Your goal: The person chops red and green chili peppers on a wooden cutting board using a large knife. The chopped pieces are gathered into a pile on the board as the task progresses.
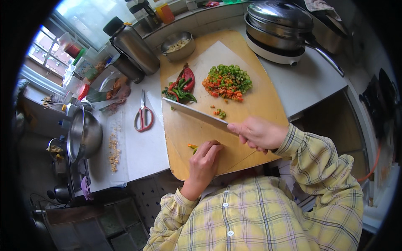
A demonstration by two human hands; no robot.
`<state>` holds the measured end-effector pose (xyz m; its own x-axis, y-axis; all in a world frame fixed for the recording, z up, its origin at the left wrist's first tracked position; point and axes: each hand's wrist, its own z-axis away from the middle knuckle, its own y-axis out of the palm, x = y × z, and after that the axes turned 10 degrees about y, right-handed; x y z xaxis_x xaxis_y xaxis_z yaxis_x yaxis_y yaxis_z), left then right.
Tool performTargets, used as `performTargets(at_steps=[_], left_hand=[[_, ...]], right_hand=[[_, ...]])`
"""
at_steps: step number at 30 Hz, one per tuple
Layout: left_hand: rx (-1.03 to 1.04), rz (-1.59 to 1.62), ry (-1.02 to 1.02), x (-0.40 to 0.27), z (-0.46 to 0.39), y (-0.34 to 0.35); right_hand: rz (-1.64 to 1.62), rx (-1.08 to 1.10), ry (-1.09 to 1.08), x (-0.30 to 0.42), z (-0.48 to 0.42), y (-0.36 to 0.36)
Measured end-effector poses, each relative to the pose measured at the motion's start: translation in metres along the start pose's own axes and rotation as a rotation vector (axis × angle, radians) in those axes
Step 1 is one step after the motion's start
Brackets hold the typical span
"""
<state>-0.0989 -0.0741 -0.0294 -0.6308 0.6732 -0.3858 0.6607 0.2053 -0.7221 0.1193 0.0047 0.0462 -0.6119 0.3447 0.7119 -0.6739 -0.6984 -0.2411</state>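
Observation:
My right hand [259,133] grips the handle of a cleaver [198,112], its blade pointing left across a wooden cutting board [263,106]. Close to the board's front edge rests my left hand [204,160], fingers curled down; whether anything is under them is hidden. Orange and green pepper bits [192,147] poke out beside it. Beyond the blade lie whole red and green peppers [182,84], near the cleaver's tip. Chopped green and orange-red peppers [227,81] form a heap to their right. A few cut pieces [220,113] sit apart between heap and blade.
Red-handled scissors [144,117] lie left of the board. A metal bowl of peeled garlic [178,46] stands at its far corner, by a steel bottle [136,47]. A lidded pan [279,28] is at back right. A large steel bowl [91,135] tilts at left.

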Motion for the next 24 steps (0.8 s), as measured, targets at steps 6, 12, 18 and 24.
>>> performTargets(at_steps=[6, 12, 18, 24], left_hand=[[-0.014, 0.017, -0.036, -0.003, 0.002, 0.001], [0.253, -0.114, 0.102, 0.011, -0.009, -0.005], [0.475, -0.170, 0.057, 0.073, -0.061, 0.012], [0.194, -0.230, 0.118, 0.035, -0.073, -0.019]], right_hand=[[0.655, -0.529, -0.349, -0.012, 0.006, -0.018], [0.597, -0.592, -0.425, -0.032, 0.039, 0.004], [0.391, -0.665, -0.477, -0.039, 0.039, 0.013], [0.336, -0.696, -0.456, -0.049, 0.046, 0.003]])
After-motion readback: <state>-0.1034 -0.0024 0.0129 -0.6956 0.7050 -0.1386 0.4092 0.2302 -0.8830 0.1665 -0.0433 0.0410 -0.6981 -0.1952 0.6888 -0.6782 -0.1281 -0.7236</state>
